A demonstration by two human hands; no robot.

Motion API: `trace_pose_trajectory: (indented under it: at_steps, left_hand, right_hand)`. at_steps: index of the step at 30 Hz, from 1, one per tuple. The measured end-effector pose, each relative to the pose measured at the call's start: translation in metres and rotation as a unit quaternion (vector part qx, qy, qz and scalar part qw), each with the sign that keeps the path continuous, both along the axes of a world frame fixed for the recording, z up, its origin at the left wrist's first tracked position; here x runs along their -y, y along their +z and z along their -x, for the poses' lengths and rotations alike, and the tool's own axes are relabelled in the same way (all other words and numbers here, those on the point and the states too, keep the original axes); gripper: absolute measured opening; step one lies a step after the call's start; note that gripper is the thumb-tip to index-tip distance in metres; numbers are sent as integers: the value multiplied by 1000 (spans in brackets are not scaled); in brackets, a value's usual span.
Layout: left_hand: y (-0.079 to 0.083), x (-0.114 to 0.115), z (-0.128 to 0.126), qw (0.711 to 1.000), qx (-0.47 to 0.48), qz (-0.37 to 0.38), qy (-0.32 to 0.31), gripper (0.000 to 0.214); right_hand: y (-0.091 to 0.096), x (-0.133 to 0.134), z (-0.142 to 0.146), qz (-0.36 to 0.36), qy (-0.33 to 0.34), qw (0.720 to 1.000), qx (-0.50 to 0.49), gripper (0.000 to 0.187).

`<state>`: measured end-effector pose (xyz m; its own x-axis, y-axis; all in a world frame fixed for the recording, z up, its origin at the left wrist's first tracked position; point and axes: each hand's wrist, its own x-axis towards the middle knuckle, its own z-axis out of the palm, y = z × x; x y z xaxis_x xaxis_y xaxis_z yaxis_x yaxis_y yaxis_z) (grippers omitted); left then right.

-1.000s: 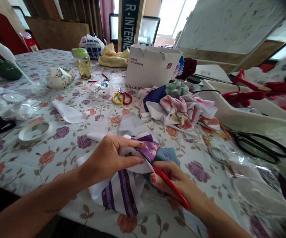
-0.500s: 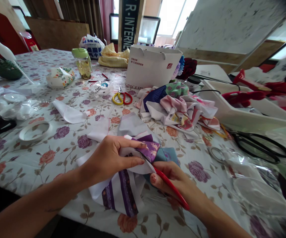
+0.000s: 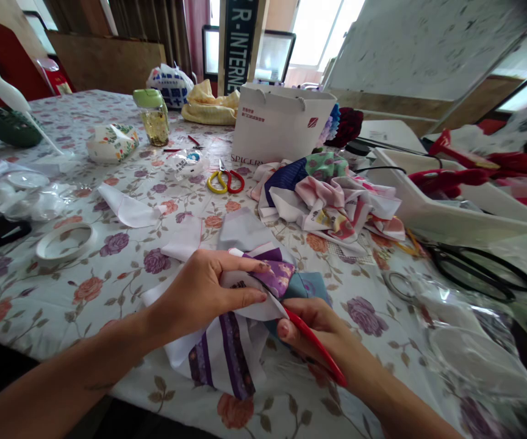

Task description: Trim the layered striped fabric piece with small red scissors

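Some of the red scissors (image 3: 317, 346) hides within the gripping right hand (image 3: 335, 338), while the left hand (image 3: 202, 292) pinches purple fabric (image 3: 282, 274).

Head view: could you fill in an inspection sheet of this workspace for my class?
Surface: flowered tablecloth, spread with many items.
Job's things: white-and-purple cloth and red-handled tool, both held; the tool's far end is mostly hidden.
Clutter: fabric pile, white ring, yellow-and-red-handled scissors, paper bag, green-lidded jar, white tray.
Hands: left hand pinches the cloth; right hand grips the tool.
Cables: thin dark line by the tray; cannot tell whether it is a cable.
Surroundings: whiteboard and bright window in the background.
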<state>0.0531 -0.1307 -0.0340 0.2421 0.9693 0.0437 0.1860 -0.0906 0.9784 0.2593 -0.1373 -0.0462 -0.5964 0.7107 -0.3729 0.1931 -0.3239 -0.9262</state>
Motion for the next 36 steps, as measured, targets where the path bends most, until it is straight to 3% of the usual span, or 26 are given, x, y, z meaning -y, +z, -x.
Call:
trace_pose_trajectory:
  at_steps: [8,14,19,27,36]
  left_hand:
    - [2,-1,1,1000,13,23,5,24]
    - [-1,-6,5,994,98,48,7,16]
    - [-5,-9,6,996,75,47,-7,19]
    - [-6,-8,5,989,129,73,-7,28]
    - [-9,-6,5,993,96,64,-24,30]
  right_hand:
    - [-3,-1,-2,6,9,1000,-1,54]
    - [0,-2,-3,-5,6,1000,25,52]
    - [1,-3,-5,-14,10,999,28,50]
    - [4,-4,-6,-9,27,999,28,49]
    - [6,-5,-5,4,36,999,27,50]
